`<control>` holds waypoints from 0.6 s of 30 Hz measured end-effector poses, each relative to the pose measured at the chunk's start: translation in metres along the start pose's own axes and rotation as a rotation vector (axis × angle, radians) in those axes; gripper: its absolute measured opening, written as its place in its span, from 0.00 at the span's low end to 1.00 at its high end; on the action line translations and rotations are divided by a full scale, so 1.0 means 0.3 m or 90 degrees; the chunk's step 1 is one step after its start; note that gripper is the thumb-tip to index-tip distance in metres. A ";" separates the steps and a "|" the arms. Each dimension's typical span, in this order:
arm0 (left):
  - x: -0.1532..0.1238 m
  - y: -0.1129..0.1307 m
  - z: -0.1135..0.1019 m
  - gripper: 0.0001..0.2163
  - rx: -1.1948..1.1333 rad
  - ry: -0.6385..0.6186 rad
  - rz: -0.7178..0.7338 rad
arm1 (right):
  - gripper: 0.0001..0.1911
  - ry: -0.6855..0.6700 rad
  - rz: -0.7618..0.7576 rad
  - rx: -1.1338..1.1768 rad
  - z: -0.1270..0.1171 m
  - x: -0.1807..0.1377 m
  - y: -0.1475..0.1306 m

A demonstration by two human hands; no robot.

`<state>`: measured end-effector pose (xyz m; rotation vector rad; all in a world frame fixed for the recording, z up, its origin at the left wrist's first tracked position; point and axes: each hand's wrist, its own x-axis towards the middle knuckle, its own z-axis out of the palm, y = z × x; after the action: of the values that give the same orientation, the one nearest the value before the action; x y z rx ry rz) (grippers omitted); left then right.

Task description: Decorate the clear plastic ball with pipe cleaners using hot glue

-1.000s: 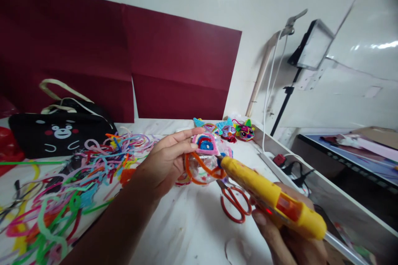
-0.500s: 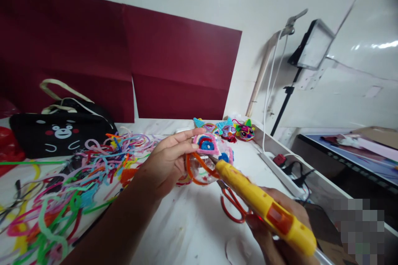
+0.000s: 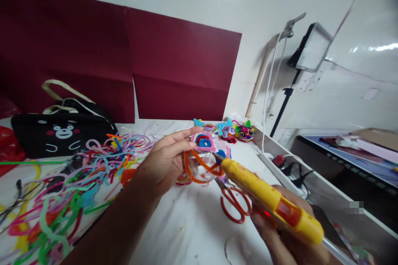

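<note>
My left hand (image 3: 164,161) is closed around a clear ball decorated with pipe cleaners (image 3: 202,159), holding it up above the white table (image 3: 186,223). The ball carries a pink, red and blue patch on top and orange loops round it. My right hand (image 3: 281,232) grips a yellow hot glue gun (image 3: 267,196) at the lower right. The gun's nozzle touches the ball just under the pink patch.
A big tangle of coloured pipe cleaners (image 3: 65,182) covers the table's left. Red-handled scissors (image 3: 233,203) lie under the glue gun. Finished colourful figures (image 3: 236,130) stand at the back. A black bear bag (image 3: 62,130) sits far left, a power strip (image 3: 280,161) on the right.
The glue gun's tip shifted slightly along the ball, dipping lower and then rising to just under the pink patch. My left hand turned the ball a little.
</note>
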<state>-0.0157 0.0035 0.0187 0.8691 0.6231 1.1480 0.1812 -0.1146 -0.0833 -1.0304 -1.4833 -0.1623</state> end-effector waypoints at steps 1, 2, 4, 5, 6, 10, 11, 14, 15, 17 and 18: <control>0.000 0.000 -0.002 0.17 -0.001 -0.004 0.004 | 0.19 -0.001 0.034 0.010 -0.006 0.001 0.003; 0.001 0.000 -0.004 0.17 -0.002 -0.007 0.007 | 0.16 -0.003 0.075 0.018 -0.013 0.000 0.007; 0.000 0.000 -0.007 0.17 -0.006 -0.014 0.010 | 0.11 -0.019 0.145 0.043 -0.025 -0.004 0.016; -0.001 0.001 -0.008 0.17 -0.008 -0.017 0.011 | 0.10 -0.028 0.173 0.064 -0.030 -0.006 0.019; -0.002 0.002 -0.008 0.17 -0.010 -0.021 0.010 | 0.11 -0.029 0.205 0.087 -0.034 -0.006 0.021; -0.012 0.007 -0.005 0.17 -0.026 -0.031 0.010 | 0.15 0.014 0.328 0.180 -0.037 0.007 0.008; -0.016 0.008 -0.004 0.16 -0.028 -0.031 0.010 | 0.15 0.016 0.345 0.198 -0.037 0.013 0.002; -0.024 0.011 -0.001 0.15 -0.029 -0.043 0.002 | 0.16 0.000 0.393 0.247 -0.035 0.033 -0.014; -0.025 0.011 -0.001 0.15 -0.028 -0.051 -0.002 | 0.16 -0.007 0.409 0.262 -0.035 0.040 -0.018; -0.027 0.009 -0.002 0.14 -0.027 -0.063 -0.009 | 0.17 -0.018 0.429 0.288 -0.036 0.054 -0.023; -0.027 0.008 -0.002 0.14 -0.029 -0.066 -0.008 | 0.18 -0.023 0.435 0.302 -0.037 0.060 -0.025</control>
<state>-0.0199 -0.0035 0.0204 0.8785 0.5156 1.0951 0.1872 -0.1171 -0.0618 -1.0836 -1.0507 0.6655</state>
